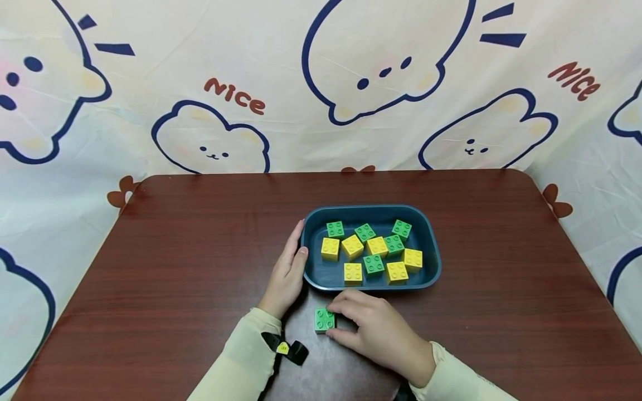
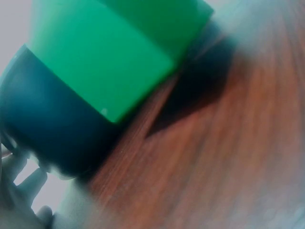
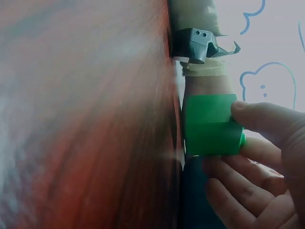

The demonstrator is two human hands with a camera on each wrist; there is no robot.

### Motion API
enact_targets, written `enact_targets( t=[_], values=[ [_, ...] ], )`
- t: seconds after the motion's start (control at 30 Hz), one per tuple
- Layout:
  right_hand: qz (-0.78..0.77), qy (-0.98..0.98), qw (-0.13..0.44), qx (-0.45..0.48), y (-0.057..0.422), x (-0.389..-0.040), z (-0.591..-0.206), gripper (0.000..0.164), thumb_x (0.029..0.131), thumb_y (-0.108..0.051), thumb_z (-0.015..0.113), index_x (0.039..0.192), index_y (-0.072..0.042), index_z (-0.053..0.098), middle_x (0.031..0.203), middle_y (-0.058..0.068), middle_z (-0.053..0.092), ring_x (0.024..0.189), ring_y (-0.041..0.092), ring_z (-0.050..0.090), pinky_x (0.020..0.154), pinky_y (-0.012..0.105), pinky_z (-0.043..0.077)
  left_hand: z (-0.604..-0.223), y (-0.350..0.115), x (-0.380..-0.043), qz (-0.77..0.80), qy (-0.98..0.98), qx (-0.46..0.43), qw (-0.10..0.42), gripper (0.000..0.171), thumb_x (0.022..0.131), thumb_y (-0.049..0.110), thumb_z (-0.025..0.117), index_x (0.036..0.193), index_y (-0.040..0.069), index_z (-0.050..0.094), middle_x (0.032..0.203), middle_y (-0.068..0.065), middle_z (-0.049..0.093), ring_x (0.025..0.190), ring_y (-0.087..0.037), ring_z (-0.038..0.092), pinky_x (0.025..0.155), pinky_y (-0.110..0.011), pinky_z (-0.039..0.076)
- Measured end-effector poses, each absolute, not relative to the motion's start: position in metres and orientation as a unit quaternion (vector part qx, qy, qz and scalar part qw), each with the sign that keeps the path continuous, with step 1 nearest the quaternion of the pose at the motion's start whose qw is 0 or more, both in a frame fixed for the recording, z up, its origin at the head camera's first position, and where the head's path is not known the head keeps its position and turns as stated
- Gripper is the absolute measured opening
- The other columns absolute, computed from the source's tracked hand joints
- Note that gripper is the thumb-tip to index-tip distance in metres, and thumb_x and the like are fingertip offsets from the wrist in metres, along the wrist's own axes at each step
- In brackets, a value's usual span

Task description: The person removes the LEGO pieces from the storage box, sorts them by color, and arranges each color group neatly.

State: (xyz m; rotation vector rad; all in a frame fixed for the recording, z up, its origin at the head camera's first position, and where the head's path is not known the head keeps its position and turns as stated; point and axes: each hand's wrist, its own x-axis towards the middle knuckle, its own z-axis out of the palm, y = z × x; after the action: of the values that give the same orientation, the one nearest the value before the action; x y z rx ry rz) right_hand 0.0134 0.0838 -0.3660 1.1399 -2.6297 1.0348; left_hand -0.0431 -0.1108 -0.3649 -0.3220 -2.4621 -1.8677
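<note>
In the head view a green toy building block (image 1: 324, 321) with studs on top is at the near side of a dark blue tray (image 1: 371, 289). My right hand (image 1: 378, 328) pinches it between thumb and fingers. The right wrist view shows the thumb on one edge of the green block (image 3: 213, 125) and fingers below it. My left hand (image 1: 285, 273) rests along the tray's left end, fingers straight against the outer wall and thumb by the rim. In the left wrist view the green block (image 2: 105, 52) looms large, partly covering the tray (image 2: 52, 114).
Inside the tray lie several yellow blocks (image 1: 353, 273) and several green blocks (image 1: 373, 265), studs up. A brown wooden table (image 1: 200, 234) carries everything. Behind it hangs a pale cloth (image 1: 281, 44) printed with cartoon figures. A black strap with a small camera (image 1: 296, 352) sits on the left wrist.
</note>
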Motion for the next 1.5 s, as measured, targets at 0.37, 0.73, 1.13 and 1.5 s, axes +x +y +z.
enact_targets(
  t=[0.37, 0.73, 1.13, 1.5],
  values=[
    [0.316, -0.873, 0.038, 0.369, 0.082, 0.015, -0.369, 0.027, 0.076, -0.03, 0.077, 0.098, -0.016, 0.07, 0.097, -0.012, 0.059, 0.085, 0.0, 0.058, 0.075, 0.018, 0.049, -0.396, -0.116, -0.054, -0.595, -0.795, -0.114, 0.035, 0.052, 0.102, 0.013, 0.034, 0.149, 0.027, 0.02, 0.151, 0.013, 0.023, 0.138, -0.006, 0.018, 0.112, -0.04, 0.017],
    [0.31, -0.879, 0.029, 0.362, 0.083, 0.016, -0.369, 0.028, 0.076, -0.032, 0.077, 0.099, -0.017, 0.07, 0.098, -0.013, 0.059, 0.086, -0.001, 0.057, 0.075, 0.019, 0.049, -0.395, -0.116, -0.054, -0.598, -0.793, -0.112, 0.025, 0.052, 0.102, 0.012, 0.034, 0.149, 0.027, 0.019, 0.151, 0.012, 0.022, 0.138, -0.006, 0.017, 0.112, -0.039, 0.017],
    [0.299, -0.886, 0.022, 0.354, 0.084, 0.015, -0.365, 0.031, 0.076, -0.035, 0.076, 0.101, -0.019, 0.069, 0.099, -0.013, 0.06, 0.087, 0.0, 0.058, 0.076, 0.02, 0.049, -0.365, -0.11, -0.043, -0.597, -0.796, -0.098, 0.017, 0.051, 0.101, 0.007, 0.034, 0.149, 0.015, 0.02, 0.153, -0.003, 0.023, 0.138, -0.011, 0.019, 0.112, -0.039, 0.018],
    [0.319, -0.878, 0.041, 0.354, 0.087, 0.018, -0.354, 0.029, 0.075, -0.033, 0.078, 0.098, -0.018, 0.069, 0.098, -0.013, 0.06, 0.086, -0.001, 0.058, 0.075, 0.02, 0.049, -0.374, -0.112, -0.047, -0.605, -0.789, -0.105, 0.02, 0.051, 0.101, 0.008, 0.034, 0.149, 0.019, 0.02, 0.152, 0.001, 0.023, 0.138, -0.01, 0.018, 0.112, -0.041, 0.017]
  ],
)
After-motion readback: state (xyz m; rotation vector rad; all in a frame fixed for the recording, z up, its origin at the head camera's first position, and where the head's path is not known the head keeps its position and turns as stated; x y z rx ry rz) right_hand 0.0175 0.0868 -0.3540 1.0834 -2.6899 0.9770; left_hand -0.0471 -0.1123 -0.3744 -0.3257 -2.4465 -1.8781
